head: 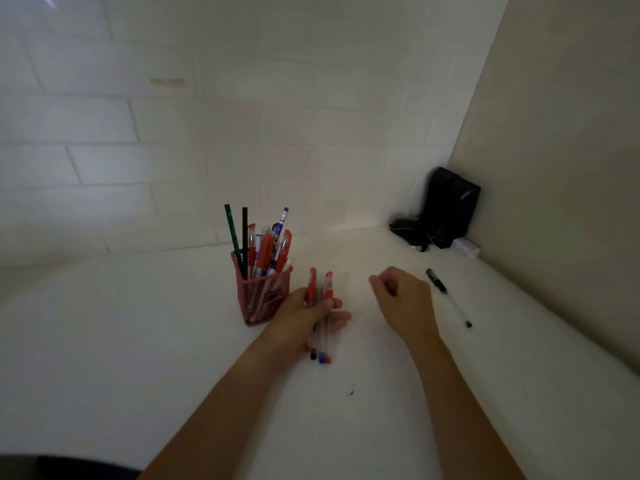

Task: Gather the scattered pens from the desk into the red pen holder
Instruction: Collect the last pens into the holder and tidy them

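Both bare forearms reach in from the near edge of the white desk (138, 341). Between them, on the desk surface, sits a small dark speck (352, 390).

The left hand (304, 315) is closed around a bundle of pens (322, 306), thumb laid across the barrels and fingers curled under them. The bundle stands roughly upright; two red caps stick out above the hand, and red, black and blue end plugs show below it. How many pens it holds is hard to count, as they are blurred. The hand is just beside the holder (259, 296), on its right, with its knuckles touching or nearly touching the mesh; I cannot tell which.

The holder is a red mesh cup standing upright near the middle of the desk, closer to the back edge. It is already crowded: a green pencil (231, 230) and a black pencil (245, 233) rise highest, with red-capped pens and a blue-and-white pen (282, 223) beside them.

The right hand (405, 299) hovers over the desk, loosely curled, fingers bent inward and holding nothing that can be seen. Just right of it, apart from the hand, one black pen (448, 297) lies flat on the desk, cap toward the back corner, tip toward the right edge.

In the back right corner, against the walls, stands a black object (446, 209) with a small white box (465, 247) next to it.
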Demonstrator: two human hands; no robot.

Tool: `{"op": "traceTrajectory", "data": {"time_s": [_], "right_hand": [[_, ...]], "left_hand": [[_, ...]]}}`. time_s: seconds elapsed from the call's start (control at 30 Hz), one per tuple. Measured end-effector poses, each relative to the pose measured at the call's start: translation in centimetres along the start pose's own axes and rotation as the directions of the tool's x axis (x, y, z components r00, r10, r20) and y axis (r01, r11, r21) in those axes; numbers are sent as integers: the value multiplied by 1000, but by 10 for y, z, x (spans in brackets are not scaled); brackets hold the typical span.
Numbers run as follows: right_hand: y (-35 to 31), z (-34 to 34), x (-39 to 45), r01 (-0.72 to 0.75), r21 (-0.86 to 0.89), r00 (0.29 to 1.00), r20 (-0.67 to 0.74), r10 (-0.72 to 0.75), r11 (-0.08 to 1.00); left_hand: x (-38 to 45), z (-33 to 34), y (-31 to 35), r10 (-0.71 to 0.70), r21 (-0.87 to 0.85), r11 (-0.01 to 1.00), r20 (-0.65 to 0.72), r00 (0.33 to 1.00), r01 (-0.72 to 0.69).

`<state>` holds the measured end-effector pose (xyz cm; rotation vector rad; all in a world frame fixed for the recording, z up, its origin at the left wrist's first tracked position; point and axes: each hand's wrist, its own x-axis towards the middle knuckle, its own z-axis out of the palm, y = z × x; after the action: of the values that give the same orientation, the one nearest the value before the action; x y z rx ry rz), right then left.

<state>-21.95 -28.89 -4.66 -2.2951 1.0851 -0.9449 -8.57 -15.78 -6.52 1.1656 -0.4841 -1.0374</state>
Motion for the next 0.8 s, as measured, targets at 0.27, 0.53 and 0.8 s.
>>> {"op": "traceTrajectory", "data": {"time_s": [0.27,0.53,0.8], "right_hand": [[50,-11,5,-560,-388,828,-290,479,732],[-6,6,-10,-250,20,968,-1,250,968],[-56,12,-33,-135,175,919,390,57,975]], "left_hand": [[2,1,5,-44,-7,999,-87,995,44],[-1,1,2,-8,30,1000,-36,999,9],[0,-3,-2,52,139,990,-85,995,-40]]}}
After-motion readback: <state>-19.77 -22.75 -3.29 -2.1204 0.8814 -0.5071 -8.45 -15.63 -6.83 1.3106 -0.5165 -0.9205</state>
